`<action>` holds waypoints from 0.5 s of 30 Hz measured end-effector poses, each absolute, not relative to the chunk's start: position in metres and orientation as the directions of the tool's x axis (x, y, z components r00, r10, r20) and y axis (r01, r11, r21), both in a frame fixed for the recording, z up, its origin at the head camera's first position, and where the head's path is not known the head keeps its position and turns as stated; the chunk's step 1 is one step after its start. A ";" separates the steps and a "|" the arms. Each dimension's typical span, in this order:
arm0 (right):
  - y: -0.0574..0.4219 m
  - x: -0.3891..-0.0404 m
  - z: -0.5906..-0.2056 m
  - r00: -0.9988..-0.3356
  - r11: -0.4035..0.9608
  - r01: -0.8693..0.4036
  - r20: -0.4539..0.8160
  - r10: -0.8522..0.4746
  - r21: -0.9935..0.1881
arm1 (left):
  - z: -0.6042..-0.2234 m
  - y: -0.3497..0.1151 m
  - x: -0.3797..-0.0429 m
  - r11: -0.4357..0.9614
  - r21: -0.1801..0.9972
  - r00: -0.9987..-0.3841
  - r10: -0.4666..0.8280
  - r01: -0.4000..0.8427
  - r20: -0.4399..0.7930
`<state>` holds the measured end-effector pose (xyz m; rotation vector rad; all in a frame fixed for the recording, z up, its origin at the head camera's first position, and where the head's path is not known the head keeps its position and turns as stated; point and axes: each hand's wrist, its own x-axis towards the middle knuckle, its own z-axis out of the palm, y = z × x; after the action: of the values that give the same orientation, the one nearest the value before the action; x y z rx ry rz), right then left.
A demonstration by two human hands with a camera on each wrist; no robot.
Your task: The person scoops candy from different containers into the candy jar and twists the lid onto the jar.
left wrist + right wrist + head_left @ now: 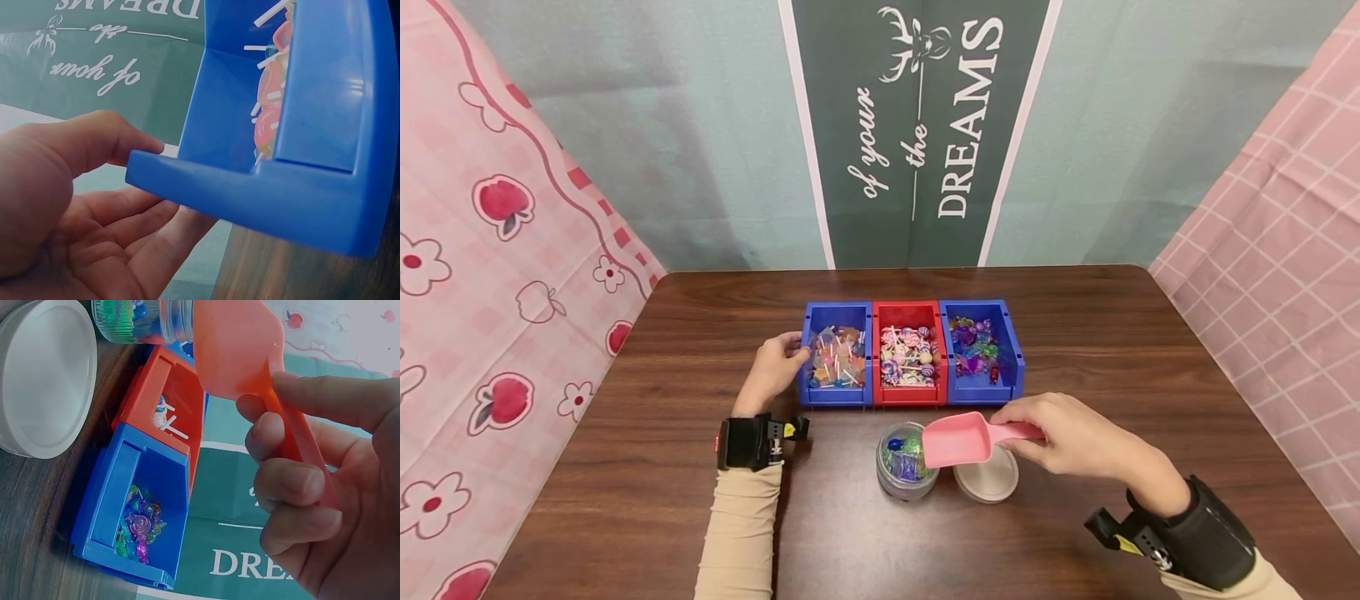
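My left hand [777,367] grips the side wall of the left blue bin [841,397], thumb on one face and fingers behind the other, as the left wrist view shows. Candies on white sticks [837,354] lie in that bin. In my right hand [1067,435] is a pink scoop [957,440], its handle held between thumb and curled fingers. The scoop's pan looks bare and overlaps the right edge of a clear jar [904,486]. Green and blue wrapped candies [904,458] show inside the open jar. A white lid [988,479] lies beside it, partly under the scoop.
A red bin [910,397] with swirl lollipops stands in the middle of the row. To its right is another blue bin [1017,367] with purple, green and red candies. All stand on a dark wooden table [1105,350], with hanging cloths around it.
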<state>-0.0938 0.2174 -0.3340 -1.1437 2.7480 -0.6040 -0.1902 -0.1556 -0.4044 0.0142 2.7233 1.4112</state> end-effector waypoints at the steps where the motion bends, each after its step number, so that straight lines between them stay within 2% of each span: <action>1: 0.218 -0.094 -0.334 -0.711 0.637 -0.660 0.059 -0.701 -0.398 | -0.404 -0.156 -0.190 0.575 0.817 -0.997 0.041 -0.031 -0.067; 15: 0.226 -0.094 -0.328 -0.714 0.621 -0.677 0.145 -0.685 -0.395 | -0.403 -0.155 -0.188 0.561 0.827 -0.996 0.042 -0.038 -0.074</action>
<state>-0.0936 0.2264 -0.3278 -1.1807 2.8106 -0.6710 -0.1883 -0.1552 -0.4032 0.0041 2.6992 1.4329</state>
